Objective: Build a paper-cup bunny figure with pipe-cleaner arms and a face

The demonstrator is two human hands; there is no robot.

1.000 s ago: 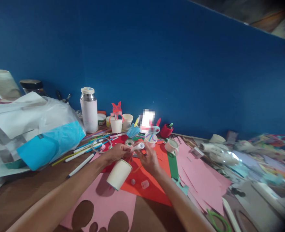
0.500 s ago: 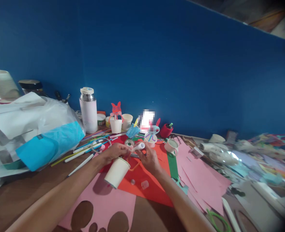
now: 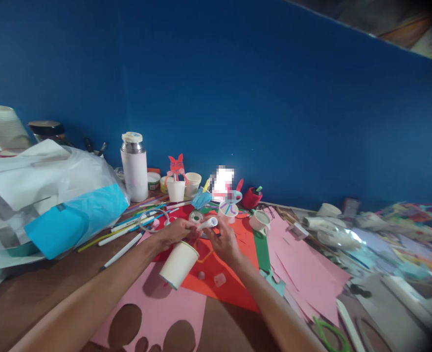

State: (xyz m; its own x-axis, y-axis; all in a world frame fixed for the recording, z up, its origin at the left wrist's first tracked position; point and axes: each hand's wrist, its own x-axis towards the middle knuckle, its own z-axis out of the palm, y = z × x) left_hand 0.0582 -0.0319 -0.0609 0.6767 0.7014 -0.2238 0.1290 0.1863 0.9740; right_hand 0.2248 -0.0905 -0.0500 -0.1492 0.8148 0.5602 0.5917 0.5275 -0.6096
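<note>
My left hand [image 3: 175,233] is closed at the mouth of a white paper cup [image 3: 179,265], which hangs tilted above the paper, casting a shadow. Its fingertips pinch a small reddish part there, too blurred to name. An orange strip [image 3: 206,256] sticks out from the cup's rim. My right hand [image 3: 226,243] closes around a slim white tube [image 3: 209,224], whose round end faces me between both hands. Below them, a translucent pinkish cap [image 3: 220,279] and a smaller round piece [image 3: 201,275] lie on a red sheet [image 3: 234,293].
Pink paper with cut-out holes [image 3: 179,313] lies in front; more pink sheets [image 3: 304,259] are at right. Markers [image 3: 122,250] and a plastic bag [image 3: 54,181] fill the left. Along the wall stand a flask [image 3: 134,171], a cup with a red cat figure [image 3: 176,188] and a mug [image 3: 260,222].
The paper cup has shifted slightly to the right and down. The white tube has moved a little left; both hands keep nearly the same place.
</note>
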